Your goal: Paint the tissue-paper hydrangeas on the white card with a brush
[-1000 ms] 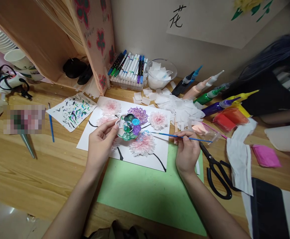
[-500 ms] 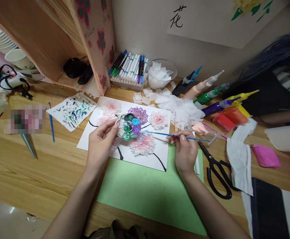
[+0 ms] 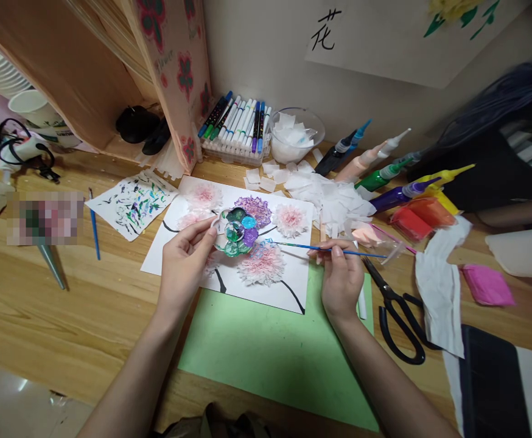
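My left hand [image 3: 184,258] pinches the rim of a small round paint palette [image 3: 235,232] with green, blue and purple wells. It is held above a white sheet [image 3: 288,298] bearing several pink paper flowers and a purple flower [image 3: 253,212]. In my right hand [image 3: 340,277] is a thin blue paintbrush [image 3: 330,249], its tip at the upper edge of the lower pink flower [image 3: 260,266], where some blue shows on the petals. A green sheet [image 3: 275,353] lies partly under the white one.
Black scissors [image 3: 400,310], paper scraps [image 3: 332,198] and paint bottles [image 3: 389,173] lie to the right. Behind are a glass bowl [image 3: 293,137] and markers [image 3: 241,125]. A stained tissue [image 3: 133,204] and another blue brush [image 3: 95,230] are at the left.
A little more blue seems to show on the lower pink flower near the brush tip. Both hands have hardly moved.
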The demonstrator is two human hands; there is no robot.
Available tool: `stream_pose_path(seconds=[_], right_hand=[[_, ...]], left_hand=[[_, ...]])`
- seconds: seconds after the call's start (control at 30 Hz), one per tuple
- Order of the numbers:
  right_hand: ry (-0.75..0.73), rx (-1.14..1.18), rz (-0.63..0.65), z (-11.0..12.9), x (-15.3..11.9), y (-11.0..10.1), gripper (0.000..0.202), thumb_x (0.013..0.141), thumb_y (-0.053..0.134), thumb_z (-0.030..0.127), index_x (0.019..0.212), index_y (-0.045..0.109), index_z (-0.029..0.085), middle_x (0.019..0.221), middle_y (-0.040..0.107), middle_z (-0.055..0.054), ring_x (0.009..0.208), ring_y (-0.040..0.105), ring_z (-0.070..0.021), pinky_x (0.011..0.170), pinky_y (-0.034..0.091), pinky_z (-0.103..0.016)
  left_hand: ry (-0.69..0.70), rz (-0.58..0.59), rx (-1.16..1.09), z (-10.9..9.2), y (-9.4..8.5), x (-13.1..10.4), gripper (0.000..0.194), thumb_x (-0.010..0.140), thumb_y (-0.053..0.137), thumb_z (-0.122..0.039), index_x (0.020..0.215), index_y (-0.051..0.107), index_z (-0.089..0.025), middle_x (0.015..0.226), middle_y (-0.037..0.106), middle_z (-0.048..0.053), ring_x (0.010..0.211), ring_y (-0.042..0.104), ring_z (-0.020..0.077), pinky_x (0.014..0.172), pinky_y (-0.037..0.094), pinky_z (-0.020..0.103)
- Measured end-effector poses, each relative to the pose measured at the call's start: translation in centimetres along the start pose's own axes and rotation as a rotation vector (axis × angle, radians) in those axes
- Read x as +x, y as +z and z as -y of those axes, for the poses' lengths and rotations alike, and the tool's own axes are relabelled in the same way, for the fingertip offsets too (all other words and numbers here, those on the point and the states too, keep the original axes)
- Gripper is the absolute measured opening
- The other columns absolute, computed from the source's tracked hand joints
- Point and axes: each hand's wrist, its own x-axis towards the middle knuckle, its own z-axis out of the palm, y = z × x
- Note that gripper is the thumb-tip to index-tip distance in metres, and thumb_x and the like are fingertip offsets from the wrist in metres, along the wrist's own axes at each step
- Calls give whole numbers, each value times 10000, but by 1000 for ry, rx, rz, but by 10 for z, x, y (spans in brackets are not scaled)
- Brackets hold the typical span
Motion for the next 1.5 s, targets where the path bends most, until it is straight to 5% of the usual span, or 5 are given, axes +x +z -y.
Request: stream_pose_path(seconds=[1.1,1.37,1.5], right_hand=[[-13,-42,51,-1,-2,0,175,903,482,333,840,582,204,767,605,8,715,605,-125,643,427,-268],[-159,-3,-87,11,-3,4,201,912,457,334,810,573,205,744,600,8,671,601,-125,607,426,-277],[-331,-17,-14,31,7,18,219,919,434,318,789,580,220,724,599,-6,648,598,-146,562,418,-300]], left_hand=[[-8,-8,3,0,1,0,343,711,735,-384,981,731,-171,1043,721,78,930,674,214,726,545,249],[-12,12,-20,0,-1,0,340,711,740,-385,980,732,-178,1008,735,71,881,678,192,680,538,228],[-30,25,-31,-1,-4,-1,357,700,745,-400,983,732,-183,1015,733,74,868,681,197,675,538,238]])
